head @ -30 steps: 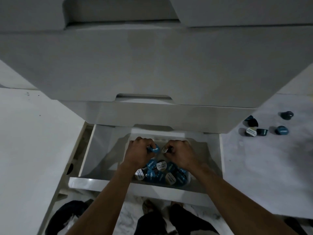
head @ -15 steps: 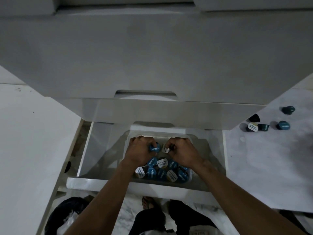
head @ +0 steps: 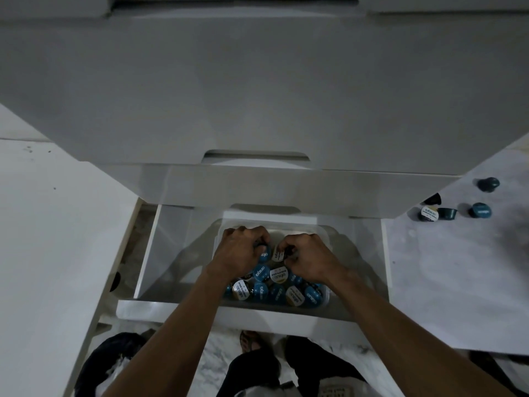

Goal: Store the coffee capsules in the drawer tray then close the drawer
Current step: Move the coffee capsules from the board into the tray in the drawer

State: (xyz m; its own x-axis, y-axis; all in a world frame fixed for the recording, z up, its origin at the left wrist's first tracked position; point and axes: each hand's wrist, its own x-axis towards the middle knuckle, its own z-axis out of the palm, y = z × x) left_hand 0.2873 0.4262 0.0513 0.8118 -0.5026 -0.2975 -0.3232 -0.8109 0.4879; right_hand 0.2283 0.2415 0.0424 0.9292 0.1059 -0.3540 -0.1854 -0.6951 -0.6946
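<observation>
both hands are seen down inside the open drawer (head: 171,253), over the clear tray (head: 323,233) that sits toward its right half. the left hand (head: 239,252) is curled round a blue capsule (head: 264,253), and the right hand (head: 307,257) is curled round a pale-lidded capsule (head: 277,253); the two held capsules are almost touching each other at the middle of the tray, each on the inner side of the hand that holds it. more may be held inside the fists, but that cannot be told.

the near half of the tray is already filled with a pile of capsules (head: 274,287), lids mostly turned upward. the bare part of the tray lies beyond the knuckles, toward the back wall, so the free space is judged to be ahead of and under the hands rather than nearer the body.

a few loose capsules (head: 455,207) are left on the floor (head: 458,282), well apart from the drawer, to the right and further out. the right hand is the nearer one to them, so that reach is judged to fall to it once the held pieces are set down. the drawer front (head: 200,310) lies closest to the body, and the closing push is not yet due.
</observation>
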